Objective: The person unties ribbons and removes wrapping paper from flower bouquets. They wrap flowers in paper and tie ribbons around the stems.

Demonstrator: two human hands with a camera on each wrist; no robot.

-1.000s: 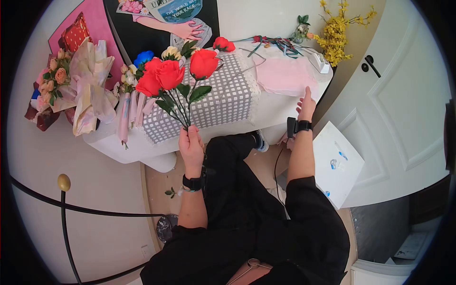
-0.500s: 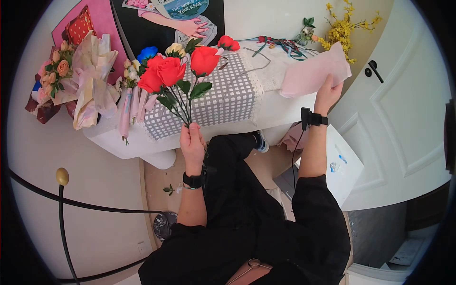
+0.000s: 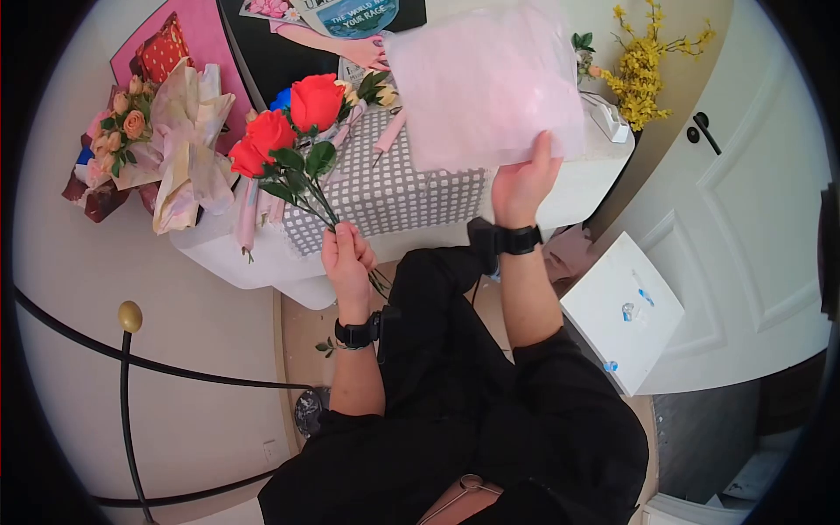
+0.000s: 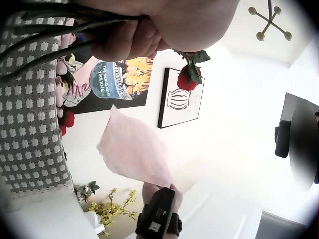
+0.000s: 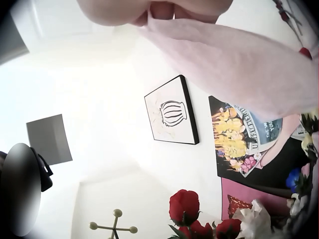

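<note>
My left hand (image 3: 348, 261) grips the green stems (image 3: 325, 208) of a small bunch of red artificial roses (image 3: 317, 102), whose heads lean up and to the left. In the left wrist view those dark stems (image 4: 55, 27) run out from the curled fingers. A sheet of thin pink wrapping paper (image 3: 486, 92) hangs from my right hand (image 3: 528, 184), pinched at its lower right edge with the thumb on the near face. The raised paper overlaps the table's back half, just right of the roses. From the right wrist, the paper (image 5: 239, 59) slants away below the fingertips.
A grey-and-white checked cloth (image 3: 385, 206) covers part of the white table (image 3: 564, 197). Wrapped bouquets (image 3: 188, 149) stand at the left, yellow flowers (image 3: 643, 83) at the back right. A white board (image 3: 626, 306) lies low by the door (image 3: 744, 219); a black metal stand (image 3: 127, 411) is at left.
My right hand has picked the pink paper up off the table, lifted it at the right, then carried it left toward the roses. The roses have tilted slightly left in my left hand.
</note>
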